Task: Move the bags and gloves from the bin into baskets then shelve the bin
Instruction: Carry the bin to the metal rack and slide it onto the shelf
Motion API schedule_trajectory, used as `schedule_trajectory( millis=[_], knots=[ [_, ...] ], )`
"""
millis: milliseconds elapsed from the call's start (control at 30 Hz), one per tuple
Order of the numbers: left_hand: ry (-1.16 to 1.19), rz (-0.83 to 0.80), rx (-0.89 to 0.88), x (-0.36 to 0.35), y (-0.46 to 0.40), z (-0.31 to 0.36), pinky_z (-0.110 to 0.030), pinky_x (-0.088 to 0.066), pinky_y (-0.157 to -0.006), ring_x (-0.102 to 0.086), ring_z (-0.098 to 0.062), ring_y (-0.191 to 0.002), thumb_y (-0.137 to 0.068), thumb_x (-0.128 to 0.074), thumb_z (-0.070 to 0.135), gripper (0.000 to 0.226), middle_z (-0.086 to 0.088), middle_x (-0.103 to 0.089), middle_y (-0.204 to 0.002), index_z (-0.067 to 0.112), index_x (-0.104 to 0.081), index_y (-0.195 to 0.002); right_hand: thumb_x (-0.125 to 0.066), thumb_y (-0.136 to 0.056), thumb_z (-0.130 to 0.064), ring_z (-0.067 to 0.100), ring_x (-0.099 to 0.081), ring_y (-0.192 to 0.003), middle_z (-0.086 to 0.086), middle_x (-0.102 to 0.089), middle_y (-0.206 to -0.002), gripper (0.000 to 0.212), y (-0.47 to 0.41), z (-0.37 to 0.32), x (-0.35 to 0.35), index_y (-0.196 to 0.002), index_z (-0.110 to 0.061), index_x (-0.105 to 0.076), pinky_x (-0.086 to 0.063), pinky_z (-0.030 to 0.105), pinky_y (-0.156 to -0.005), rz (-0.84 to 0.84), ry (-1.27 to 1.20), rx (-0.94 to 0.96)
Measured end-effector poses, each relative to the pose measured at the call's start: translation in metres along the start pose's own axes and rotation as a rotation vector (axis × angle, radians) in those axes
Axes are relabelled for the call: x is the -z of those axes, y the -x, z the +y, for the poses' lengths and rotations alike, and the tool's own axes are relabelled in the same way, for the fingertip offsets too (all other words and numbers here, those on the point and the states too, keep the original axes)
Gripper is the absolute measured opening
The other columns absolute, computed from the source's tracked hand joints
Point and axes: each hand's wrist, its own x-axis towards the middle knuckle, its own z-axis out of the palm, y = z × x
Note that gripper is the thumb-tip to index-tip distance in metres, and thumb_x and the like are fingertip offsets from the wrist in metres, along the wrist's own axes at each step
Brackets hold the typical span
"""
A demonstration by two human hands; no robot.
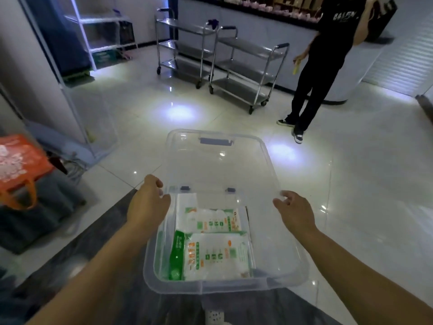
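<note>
A clear plastic bin [225, 273] sits low in the middle of the view, its near rim closest to the camera. Above its far half a clear lid [218, 165] with a grey-blue handle at its far edge is tilted up and away, and both hands are on that lid. The left hand [150, 200] curls round the lid's left edge, thumb toward the inside and fingers wrapped over the rim. The right hand [295, 212] holds the right edge, thumb and fingers bent round it in a looser pinch.

Inside the bin, two white packets with green and orange print lie flat on the bottom. The far packet [208, 219] lies between the two hands and a little below them; the near packet [213, 256] lies just beside it toward the camera, the two overlapping slightly. Both keep to the left and middle of the bin, leaving bare bottom along the right wall. Neither hand touches a packet.

The bin rests on a dark grey surface [98, 242] whose edge runs diagonally beside the left forearm. Beyond it lies a glossy tiled floor [351, 184], open ahead and to the right. An orange bag [21, 165] sits on grey bundles at the left. Two steel carts [243, 66] stand well beyond the lid, and a person in black [321, 66] stands to their right.
</note>
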Motion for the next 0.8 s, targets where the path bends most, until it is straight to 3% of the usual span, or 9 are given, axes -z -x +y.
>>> schedule_trajectory(
  millis=[167,333,433,600,800],
  knots=[
    [0.014,0.087,0.133,-0.018,-0.097,0.014,-0.022,-0.035,-0.049,-0.051,-0.007,-0.066,-0.084,-0.062,0.02,0.026,0.001,-0.055,-0.088,0.024,-0.039,-0.097,-0.06,-0.087,-0.03,0.018,-0.057,-0.081,0.002,-0.06,-0.088,0.039,-0.133,-0.054,-0.028,-0.123,-0.016,-0.057,-0.041,0.028,-0.073,-0.095,0.026,0.093],
    [0.011,0.181,0.22,-0.012,-0.198,0.009,-0.035,-0.048,-0.064,-0.057,-0.022,-0.071,-0.082,-0.059,0.011,0.031,0.0,-0.056,-0.081,0.015,-0.043,-0.108,-0.062,-0.085,-0.03,0.02,-0.059,-0.081,0.002,-0.061,-0.086,0.038,-0.245,-0.128,-0.083,-0.12,-0.016,-0.058,-0.044,0.03,-0.074,-0.186,0.027,0.167],
    [0.003,0.223,0.247,-0.008,-0.275,-0.008,-0.032,-0.045,-0.06,-0.056,-0.018,-0.069,-0.081,-0.062,0.016,0.035,0.003,-0.054,-0.079,0.02,-0.04,-0.108,-0.063,-0.084,-0.031,0.02,-0.059,-0.083,0.002,-0.061,-0.088,0.038,-0.311,-0.17,-0.128,-0.12,-0.017,-0.059,-0.044,0.03,-0.076,-0.217,0.022,0.188],
    [0.071,0.233,0.264,0.005,-0.423,-0.031,-0.03,-0.038,-0.066,-0.055,-0.018,-0.073,-0.078,-0.067,0.016,0.046,0.003,-0.055,-0.081,0.013,-0.044,-0.117,-0.062,-0.084,-0.03,0.02,-0.06,-0.082,0.001,-0.06,-0.084,0.04,-0.414,-0.247,-0.201,-0.121,-0.018,-0.058,-0.048,0.034,-0.078,-0.221,-0.007,0.18],
    [0.08,0.154,0.3,0.028,-0.595,-0.028,-0.023,-0.034,-0.056,-0.051,-0.014,-0.073,-0.08,-0.067,0.02,0.053,0.002,-0.055,-0.084,0.009,-0.044,-0.127,-0.063,-0.085,-0.03,0.02,-0.06,-0.081,0.0,-0.06,-0.083,0.04,-0.537,-0.343,-0.256,-0.121,-0.016,-0.058,-0.047,0.031,-0.076,-0.213,-0.017,0.173]
  ],
)
